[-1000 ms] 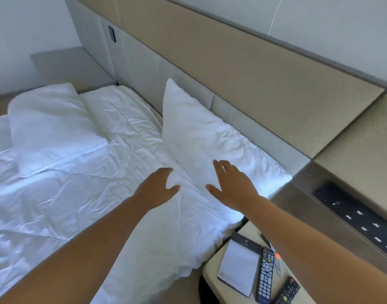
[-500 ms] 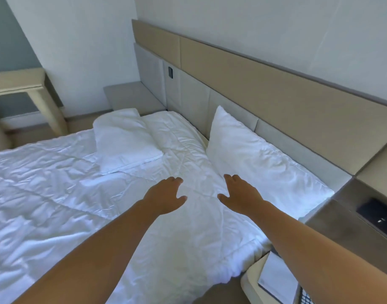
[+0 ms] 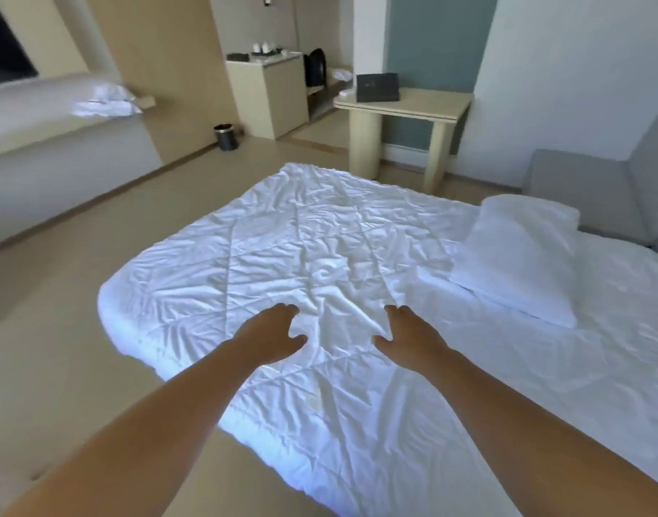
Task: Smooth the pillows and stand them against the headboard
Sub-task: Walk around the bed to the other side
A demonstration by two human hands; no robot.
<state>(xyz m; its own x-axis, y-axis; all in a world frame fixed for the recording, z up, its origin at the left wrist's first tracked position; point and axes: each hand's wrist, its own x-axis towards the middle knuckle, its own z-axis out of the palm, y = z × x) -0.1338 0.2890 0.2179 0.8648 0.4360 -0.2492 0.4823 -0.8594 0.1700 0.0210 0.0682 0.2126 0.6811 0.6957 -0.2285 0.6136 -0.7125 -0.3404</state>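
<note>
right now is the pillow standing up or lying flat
Lying flat. The pillow rests on the duvet, not propped against anything; both hands are off it.

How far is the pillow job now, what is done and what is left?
Done: nothing that this view can confirm. The one pillow in sight lies flat on the duvet, not standing, and the headboard is out of view. In hand: nothing; the left hand and right hand are open and empty over the wrinkled duvet, away from the pillow. Left: smooth this pillow and stand it up.
</note>
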